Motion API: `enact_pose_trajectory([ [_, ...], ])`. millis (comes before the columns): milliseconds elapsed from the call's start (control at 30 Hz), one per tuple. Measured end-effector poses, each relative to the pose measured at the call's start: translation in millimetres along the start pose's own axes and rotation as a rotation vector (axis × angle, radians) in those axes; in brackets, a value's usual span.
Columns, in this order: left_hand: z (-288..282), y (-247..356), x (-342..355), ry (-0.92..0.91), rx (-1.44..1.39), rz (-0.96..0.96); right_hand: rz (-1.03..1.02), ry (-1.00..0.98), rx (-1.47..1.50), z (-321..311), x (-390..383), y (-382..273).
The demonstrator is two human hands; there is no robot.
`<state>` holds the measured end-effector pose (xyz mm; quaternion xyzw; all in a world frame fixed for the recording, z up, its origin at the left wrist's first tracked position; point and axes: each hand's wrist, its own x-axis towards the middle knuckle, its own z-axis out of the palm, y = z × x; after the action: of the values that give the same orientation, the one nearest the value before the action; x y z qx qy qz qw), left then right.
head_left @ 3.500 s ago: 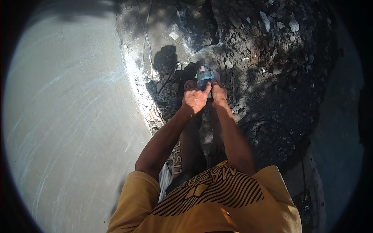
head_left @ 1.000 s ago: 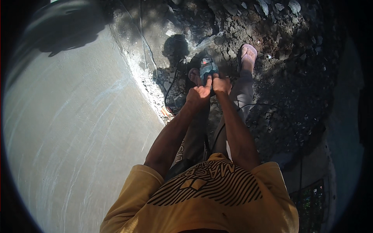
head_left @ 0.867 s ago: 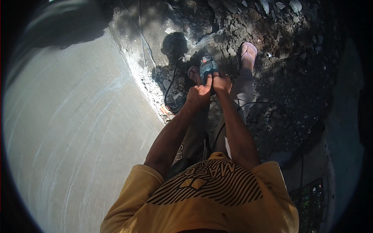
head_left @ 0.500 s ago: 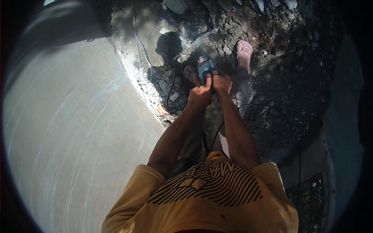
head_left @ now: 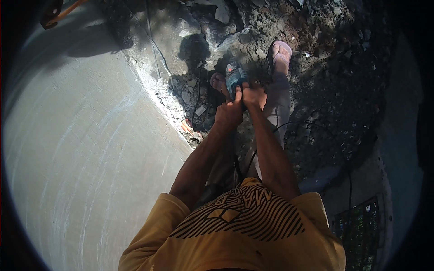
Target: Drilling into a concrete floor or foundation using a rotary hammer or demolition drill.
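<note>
Both my hands are wrapped round a blue-green corded power tool (head_left: 234, 77), held low in front of me between my legs. My left hand (head_left: 229, 113) grips it at the near end, fingers closed. Beside it, my right hand (head_left: 254, 96) is closed round the tool's right side near the same end. The tool's body points away from me toward the broken ground; its far tip is blurred and lost in shadow. A black cable (head_left: 289, 122) loops past my right leg.
Smooth grey wall surface (head_left: 86, 144) fills the left. Rubble and loose stones (head_left: 334, 90) cover the ground around my sandalled feet (head_left: 281, 54). Orange fragments (head_left: 186, 126) lie by the wall's edge. Thin cables (head_left: 156, 49) run along the far left. A dark grille (head_left: 359, 230) stands lower right.
My hands and the tool sit slightly farther left in the picture, still held the same way. An orange and dark thing has come into view at the top left.
</note>
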<state>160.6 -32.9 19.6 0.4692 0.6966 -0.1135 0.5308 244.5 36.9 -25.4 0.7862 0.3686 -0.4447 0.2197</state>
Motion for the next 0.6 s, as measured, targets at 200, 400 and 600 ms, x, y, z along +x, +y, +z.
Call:
enact_pose_trajectory([
  [200, 9.1, -5.8, -1.6, -0.023, 0.025, -0.023, 0.037, 0.010, 0.020, 11.6, 0.7, 12.6],
  [400, 30.1, -26.2, -2.4, 0.003, 0.088, -0.010, -0.093, 0.035, 0.077, 39.0, 4.9, 30.3],
  [600, 10.0, -19.8, -1.8, 0.084, -0.121, 0.000, -0.078, 0.026, 0.094, 22.0, -0.3, 6.3],
])
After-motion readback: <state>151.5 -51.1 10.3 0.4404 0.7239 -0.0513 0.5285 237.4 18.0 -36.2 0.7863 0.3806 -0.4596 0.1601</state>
